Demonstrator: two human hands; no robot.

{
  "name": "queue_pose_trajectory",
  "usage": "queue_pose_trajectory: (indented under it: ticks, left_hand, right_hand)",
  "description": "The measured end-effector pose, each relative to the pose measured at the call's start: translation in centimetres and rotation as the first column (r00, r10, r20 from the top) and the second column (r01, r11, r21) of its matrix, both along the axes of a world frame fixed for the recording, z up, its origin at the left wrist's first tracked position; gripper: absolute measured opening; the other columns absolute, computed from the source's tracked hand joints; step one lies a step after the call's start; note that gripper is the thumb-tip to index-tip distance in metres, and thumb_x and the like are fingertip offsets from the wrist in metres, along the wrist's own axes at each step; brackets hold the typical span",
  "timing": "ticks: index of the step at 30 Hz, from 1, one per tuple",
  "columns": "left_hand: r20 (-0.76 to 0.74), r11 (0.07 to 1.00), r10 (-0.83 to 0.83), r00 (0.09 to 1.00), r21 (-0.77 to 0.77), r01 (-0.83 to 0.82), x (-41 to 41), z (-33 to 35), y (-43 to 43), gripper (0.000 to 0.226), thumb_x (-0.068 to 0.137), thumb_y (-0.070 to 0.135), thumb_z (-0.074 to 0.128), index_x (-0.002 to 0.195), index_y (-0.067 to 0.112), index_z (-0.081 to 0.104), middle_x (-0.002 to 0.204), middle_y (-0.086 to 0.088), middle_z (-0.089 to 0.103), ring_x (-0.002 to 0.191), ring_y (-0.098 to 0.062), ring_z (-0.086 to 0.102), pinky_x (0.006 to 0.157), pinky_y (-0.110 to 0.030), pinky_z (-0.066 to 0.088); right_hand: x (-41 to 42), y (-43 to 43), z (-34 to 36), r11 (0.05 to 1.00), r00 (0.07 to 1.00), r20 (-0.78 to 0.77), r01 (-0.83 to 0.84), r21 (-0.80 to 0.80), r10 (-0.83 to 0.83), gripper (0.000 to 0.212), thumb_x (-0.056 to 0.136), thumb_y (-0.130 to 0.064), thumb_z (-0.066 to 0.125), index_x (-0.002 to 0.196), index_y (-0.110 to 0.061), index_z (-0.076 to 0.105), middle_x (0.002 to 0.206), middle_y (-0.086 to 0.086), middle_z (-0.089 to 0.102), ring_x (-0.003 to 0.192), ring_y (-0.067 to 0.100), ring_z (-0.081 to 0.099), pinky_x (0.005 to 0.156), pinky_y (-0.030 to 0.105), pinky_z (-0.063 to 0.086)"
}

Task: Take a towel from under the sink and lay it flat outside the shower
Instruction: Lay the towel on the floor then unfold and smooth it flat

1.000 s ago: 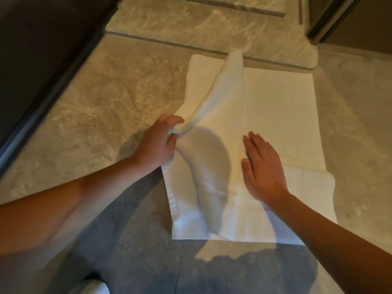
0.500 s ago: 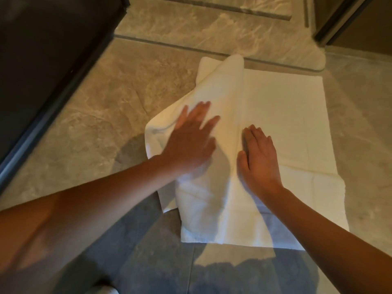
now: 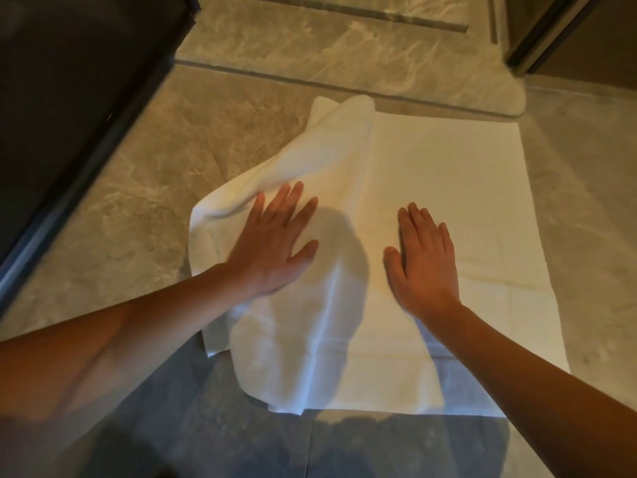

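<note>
The white towel (image 3: 465, 188) lies on the stone-look floor (image 3: 138, 201), its far edge just short of the raised threshold (image 3: 344, 63) that I take to be the shower's, with a dark panel (image 3: 69, 98) off to the left. This looks like the last step, the spreading out: the right half is already flat and square, while the left flap (image 3: 262, 181) is bunched, rising in a soft ridge toward the far corner and lying rumpled at the near corner. The left hand (image 3: 275, 239) rests palm down on that flap, fingers straight and fanned, grasping nothing. The right hand (image 3: 424, 260) lies flat on the smooth half, fingers together and extended, pinning the cloth. The next move, I judge, calls for the left palm to sweep outward and away to push the ridge down and draw the far left corner square, with the right hand holding its place so the whole towel does not slide on the slick floor; the near left corner will want a tug too. A second ago the left hand was pinching the flap and holding it up over the middle of the towel; half a second ago it had let go and lay open on it. Now the flap is further left, more floor is covered, and the right hand has barely shifted.
</note>
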State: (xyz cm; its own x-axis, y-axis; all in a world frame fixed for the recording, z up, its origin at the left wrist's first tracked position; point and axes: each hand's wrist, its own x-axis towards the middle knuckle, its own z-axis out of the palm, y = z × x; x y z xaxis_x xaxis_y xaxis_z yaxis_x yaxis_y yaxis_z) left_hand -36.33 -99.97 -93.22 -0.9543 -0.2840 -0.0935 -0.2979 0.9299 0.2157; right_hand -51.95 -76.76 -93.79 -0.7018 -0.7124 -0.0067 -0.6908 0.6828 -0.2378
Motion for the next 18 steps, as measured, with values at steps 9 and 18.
queue_pose_trajectory:
  ticks: [9, 18]
  left_hand:
    - [-0.044, 0.993, 0.112, 0.993, 0.045, -0.11, -0.6, 1.3, 0.1, 0.081, 0.089, 0.059, 0.03, 0.156, 0.013, 0.032, 0.166, -0.023, 0.018, 0.155, -0.038, 0.013, 0.124, -0.056, 0.013]
    - [-0.001, 0.987, -0.124, 0.992, -0.107, 0.123, -4.6, -0.3, 4.7, 0.073, 0.094, 0.055, 0.024, 0.158, 0.021, 0.032, 0.168, -0.012, 0.019, 0.157, -0.029, 0.009, 0.125, -0.054, 0.008]
  right_hand:
    - [0.1, -0.1, 0.0, 1.0, 1.0, -0.002, 0.005, -0.014, -0.005, 0.066, 0.098, -0.038, 0.033, 0.158, -0.012, 0.023, 0.167, 0.007, 0.019, 0.155, 0.021, 0.011, 0.125, 0.045, 0.007]
    - [0.0, -0.2, 0.2, 1.0, 1.0, -0.006, 0.001, 0.014, -0.001, 0.067, 0.098, -0.04, 0.031, 0.159, -0.012, 0.021, 0.167, 0.006, 0.017, 0.155, 0.021, 0.01, 0.126, 0.044, 0.006]
